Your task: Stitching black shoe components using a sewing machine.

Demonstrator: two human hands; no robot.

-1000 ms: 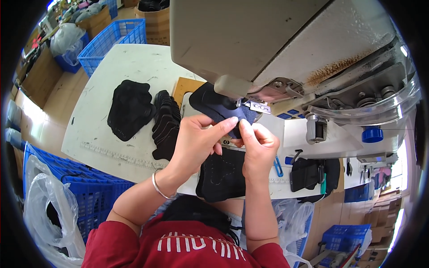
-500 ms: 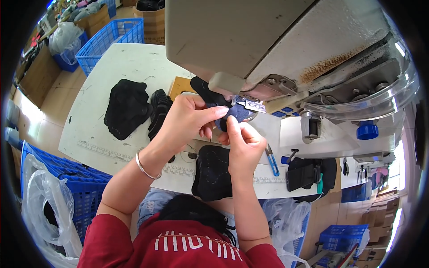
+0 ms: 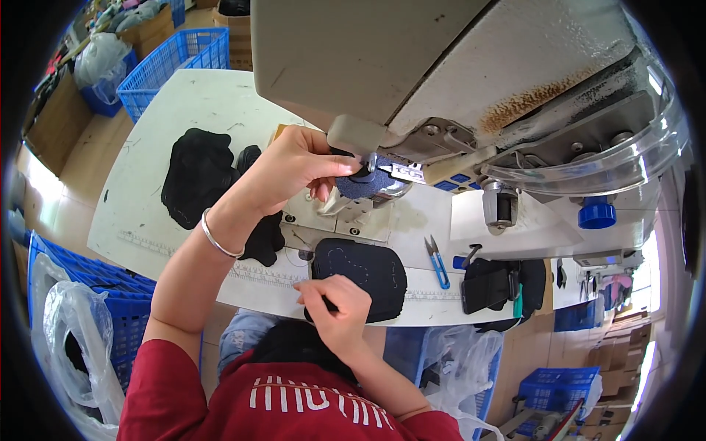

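Note:
My left hand (image 3: 312, 167) pinches the edge of a dark blue fabric piece (image 3: 357, 185) on the small work arm of a sewing machine (image 3: 331, 59), beside its presser foot. The needle area is partly hidden behind the machine's head. Near the table's front edge, my right hand (image 3: 340, 312) is curled over the lower part of a black fabric piece (image 3: 360, 266) with pale dashed stitch lines. Its fingertips are turned in, so anything between them is hidden. Under my left forearm lies another black piece (image 3: 263, 241); a larger black pile (image 3: 195, 176) sits further left.
Blue-handled thread snips (image 3: 437, 263) lie right of the stitched piece. Further right are a black phone (image 3: 485, 292) and dark fabric. A ruler strip (image 3: 265, 275) runs along the white table's front. Blue crates (image 3: 129, 316) with plastic bags stand left of the table.
My right hand has left the blue fabric and come back to the black piece at the front edge. My left hand stays at the blue fabric. More black fabric shows under my left forearm.

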